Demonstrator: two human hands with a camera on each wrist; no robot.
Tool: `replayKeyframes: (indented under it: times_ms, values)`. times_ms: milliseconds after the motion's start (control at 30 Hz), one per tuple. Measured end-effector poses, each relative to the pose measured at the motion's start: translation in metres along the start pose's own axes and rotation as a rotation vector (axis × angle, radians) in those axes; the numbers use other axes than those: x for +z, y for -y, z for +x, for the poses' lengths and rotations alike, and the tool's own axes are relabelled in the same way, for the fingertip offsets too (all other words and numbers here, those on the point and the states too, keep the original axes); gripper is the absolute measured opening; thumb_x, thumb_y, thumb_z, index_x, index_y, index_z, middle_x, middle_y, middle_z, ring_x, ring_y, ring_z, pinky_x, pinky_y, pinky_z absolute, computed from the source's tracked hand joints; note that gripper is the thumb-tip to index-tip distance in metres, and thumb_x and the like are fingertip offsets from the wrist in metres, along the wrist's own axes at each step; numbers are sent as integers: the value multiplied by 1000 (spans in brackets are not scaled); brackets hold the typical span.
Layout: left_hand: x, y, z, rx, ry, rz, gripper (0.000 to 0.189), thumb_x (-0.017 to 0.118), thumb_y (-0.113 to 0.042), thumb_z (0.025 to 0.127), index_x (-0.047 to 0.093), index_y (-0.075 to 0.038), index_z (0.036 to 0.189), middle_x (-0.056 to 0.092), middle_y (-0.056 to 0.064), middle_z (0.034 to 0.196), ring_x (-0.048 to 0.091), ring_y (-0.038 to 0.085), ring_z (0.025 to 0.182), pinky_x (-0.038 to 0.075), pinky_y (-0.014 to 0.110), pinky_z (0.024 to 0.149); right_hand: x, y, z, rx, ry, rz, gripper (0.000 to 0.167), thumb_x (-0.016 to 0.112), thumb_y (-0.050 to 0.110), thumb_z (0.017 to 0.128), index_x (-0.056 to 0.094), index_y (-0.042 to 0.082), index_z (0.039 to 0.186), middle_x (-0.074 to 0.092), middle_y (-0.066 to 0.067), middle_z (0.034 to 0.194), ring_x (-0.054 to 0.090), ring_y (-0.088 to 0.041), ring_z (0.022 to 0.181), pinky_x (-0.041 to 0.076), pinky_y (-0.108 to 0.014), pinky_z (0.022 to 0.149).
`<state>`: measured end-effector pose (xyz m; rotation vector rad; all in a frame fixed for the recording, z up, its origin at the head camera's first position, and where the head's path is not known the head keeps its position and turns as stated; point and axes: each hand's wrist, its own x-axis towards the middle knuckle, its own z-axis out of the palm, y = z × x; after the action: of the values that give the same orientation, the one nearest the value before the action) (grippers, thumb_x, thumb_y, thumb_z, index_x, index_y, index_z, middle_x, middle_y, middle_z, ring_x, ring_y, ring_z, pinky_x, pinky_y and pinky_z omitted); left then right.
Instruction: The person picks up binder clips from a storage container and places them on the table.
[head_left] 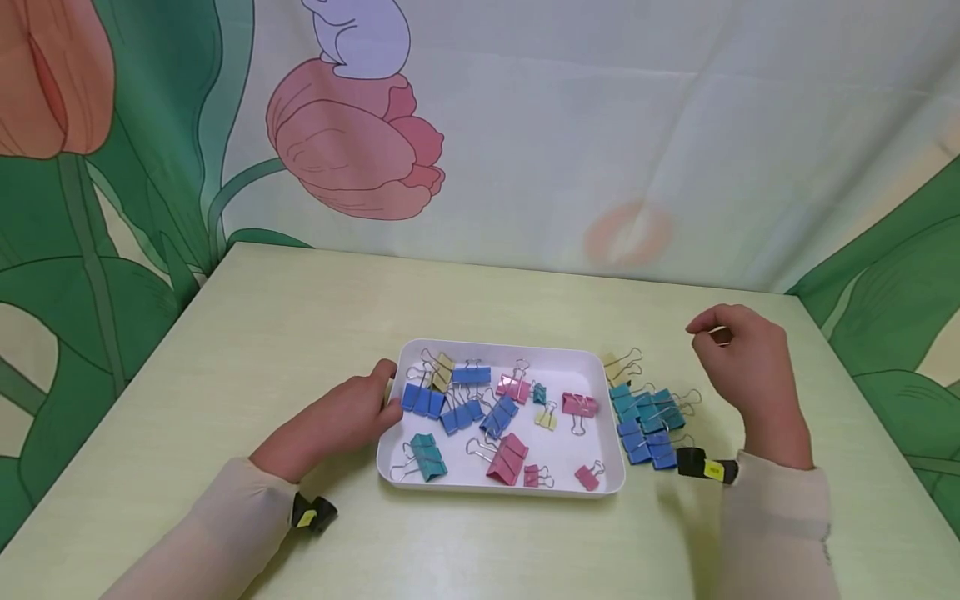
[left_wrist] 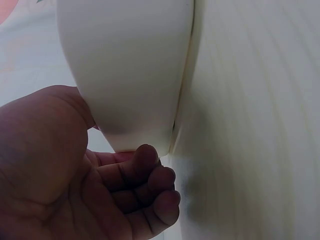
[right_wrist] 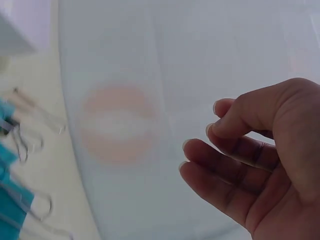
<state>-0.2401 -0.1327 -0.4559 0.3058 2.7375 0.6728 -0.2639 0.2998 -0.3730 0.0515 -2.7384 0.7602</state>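
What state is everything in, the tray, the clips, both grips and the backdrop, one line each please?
White tray, right way up on the table, clips inside.
Clips inside the tray, loose and scattered, wire handles pointing different ways.
Clips right of the tray, bunched close together on the table.
Left grip, holding the tray's left end.
Right grip, above the table, fingers loosely bent, nothing visible in it.
Backdrop, hanging, lightly creased.

L arm (head_left: 213, 533) in from btm left, L hand (head_left: 358, 407) gripping nr ctr; R arm (head_left: 776, 529) up from btm right, R hand (head_left: 750, 362) mid-right, fingers loosely bent.
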Motion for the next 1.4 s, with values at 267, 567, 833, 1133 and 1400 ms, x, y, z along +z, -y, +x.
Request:
replayKeyframes:
  times_ms: [267,567,833,1133,1400]
  values:
    - [0,1,-1,-9,1,-16,53,46,-25,94,32,1,137,48,4,67,49,16,62,37,29,57,2,45,-11,-235,-79,47,19,52,5,88,70,9,89,65,-7,94,64,-24,80,48,-33,71]
    - [-2,-3,-4,-4,2,-24,52,47,-24,95,32,2,138,46,4,67,47,17,61,36,29,57,27,97,-29,-544,14,93,12,64,-2,83,69,9,89,65,-2,90,64,-14,79,56,-35,73]
    - [-2,-1,-4,1,2,-16,52,47,-24,95,32,2,138,50,4,71,49,17,65,37,29,59,65,134,-46,-769,41,165,12,67,2,84,68,10,93,65,0,91,63,-10,80,54,-26,70]
    - [-2,-1,-2,-5,11,-22,53,48,-24,94,32,1,138,58,6,82,53,17,72,39,30,62,93,164,-56,-873,228,67,11,67,10,86,70,15,95,65,3,95,61,-10,80,52,-21,70]
    - [-2,2,-2,30,-5,-16,51,49,-24,94,34,1,135,52,3,70,50,17,65,37,29,59,117,185,-58,-983,467,-72,13,62,14,91,70,17,101,64,4,99,60,-10,87,50,-20,81]
